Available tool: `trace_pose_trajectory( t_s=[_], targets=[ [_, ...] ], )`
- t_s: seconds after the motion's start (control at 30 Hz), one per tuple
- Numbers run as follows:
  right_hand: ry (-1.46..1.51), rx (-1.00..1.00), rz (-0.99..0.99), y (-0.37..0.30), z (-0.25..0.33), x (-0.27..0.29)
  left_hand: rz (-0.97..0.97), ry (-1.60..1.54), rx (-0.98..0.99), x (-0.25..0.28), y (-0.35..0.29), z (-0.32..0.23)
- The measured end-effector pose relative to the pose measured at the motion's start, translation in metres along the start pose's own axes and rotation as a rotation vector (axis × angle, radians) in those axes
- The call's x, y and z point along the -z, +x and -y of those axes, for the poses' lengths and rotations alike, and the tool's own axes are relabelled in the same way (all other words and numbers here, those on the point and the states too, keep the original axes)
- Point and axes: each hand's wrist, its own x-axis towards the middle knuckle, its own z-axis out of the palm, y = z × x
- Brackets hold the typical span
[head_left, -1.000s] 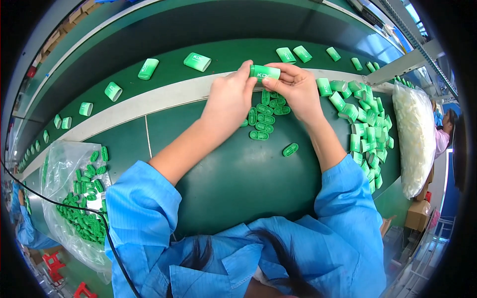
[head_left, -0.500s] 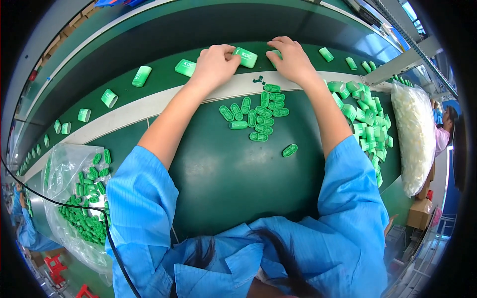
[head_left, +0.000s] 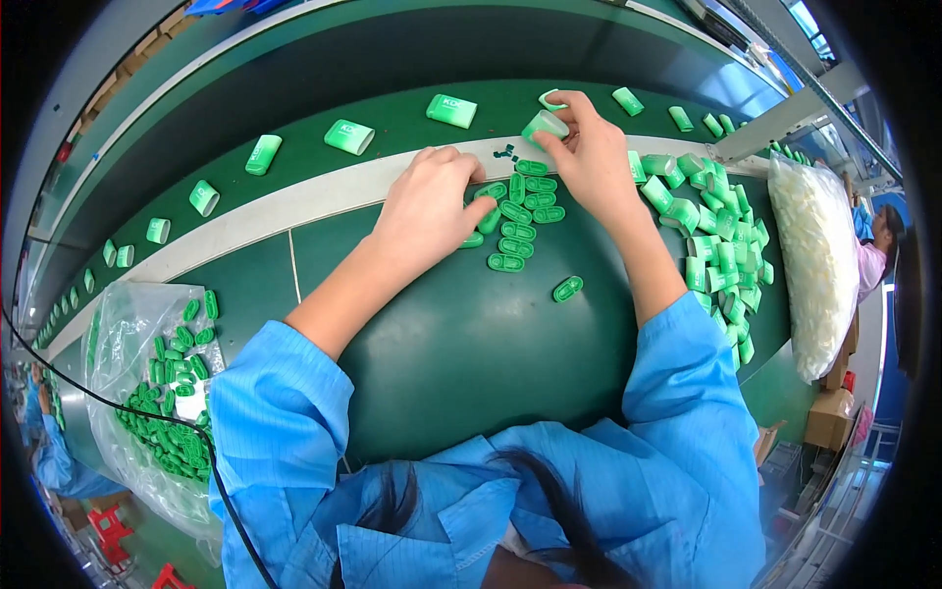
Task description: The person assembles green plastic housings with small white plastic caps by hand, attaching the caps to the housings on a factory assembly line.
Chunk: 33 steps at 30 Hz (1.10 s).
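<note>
My left hand [head_left: 429, 201] is over the near pile of flat green oval caps [head_left: 517, 232], its thumb and fingers closed around one green oval cap [head_left: 489, 219] at the pile's left side. My right hand [head_left: 599, 162] pinches a hollow green-and-white plastic shell [head_left: 544, 126] between thumb and fingers, above the pale rail. The open end of this shell faces up and right. Just behind it, another shell [head_left: 551, 99] lies on the belt, partly covered by my fingers. A lone oval cap [head_left: 567, 289] sits nearer to me, apart from the pile.
Green shells stand spaced along the curved green belt [head_left: 294, 182]. A heap of shells [head_left: 726, 240] lies at right, beside a plastic bag of pale pieces [head_left: 814, 265]. At left, a clear bag [head_left: 108, 344] holds many oval caps. A black cable [head_left: 118, 401] crosses that bag. Tiny dark pieces [head_left: 505, 152] lie on the rail.
My left hand has released a shell on the belt and come back to the oval caps. My right hand has lifted a shell toward the rail. Shells on the belt have shifted left.
</note>
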Motion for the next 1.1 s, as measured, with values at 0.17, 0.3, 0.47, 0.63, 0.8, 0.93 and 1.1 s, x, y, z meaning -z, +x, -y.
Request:
trace_pose_trajectory(
  t_s=[0.17,0.3,0.47,0.63,0.8,0.93,1.1],
  targets=[
    [0.360,-0.168,0.005,-0.008,0.011,-0.005,-0.083,-0.036,-0.062,-0.004,0.009,0.020],
    [0.705,-0.213,0.035,-0.008,-0.003,-0.014,-0.046,-0.050,-0.065,-0.001,0.011,0.020],
    [0.894,-0.354,0.243,-0.010,0.001,-0.011,-0.025,-0.053,-0.097,-0.002,0.017,0.026],
    [1.087,-0.438,0.327,-0.014,0.014,-0.010,0.007,-0.993,0.233,0.001,0.020,0.029],
    [1.045,-0.408,0.295,-0.014,0.013,-0.007,0.033,-1.158,0.342,0.004,0.018,0.023],
    [1.050,-0.423,0.303,-0.013,0.016,-0.012,0.023,-1.000,0.261,-0.001,0.019,0.023],
    [1.045,-0.338,0.263,-0.016,0.011,-0.014,0.005,-0.884,0.199,-0.005,0.019,0.027]
  ],
)
